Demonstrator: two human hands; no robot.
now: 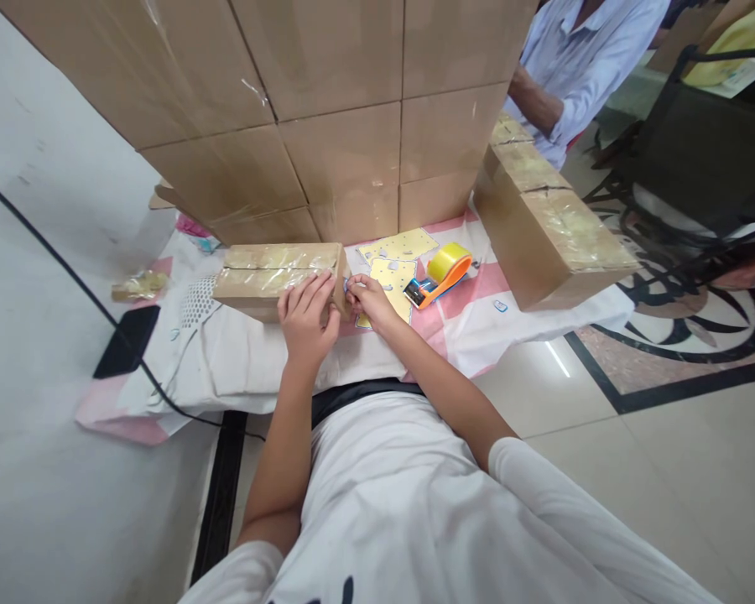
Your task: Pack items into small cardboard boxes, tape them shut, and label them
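A long cardboard box (257, 289) with clear tape along its top lies on the pink-and-white cloth. My left hand (308, 315) grips its right part, fingers over the top and thumb near the right corner. At the box's right end, my right hand (366, 298) has its fingers pinched together; what is between them is too small to make out. Just right of that hand lie yellow dotted sheets (393, 273) with small scraps on them. Beside these stands an orange tape dispenser (444, 273) with a yellow roll.
Stacked cardboard boxes (346, 151) rise behind the work area. More taped boxes (541, 226) stand at the right, where a person in a light blue shirt (595, 59) has a hand. A black cable (69, 260) crosses the left side. A small blue-edged piece (500, 305) lies on the cloth.
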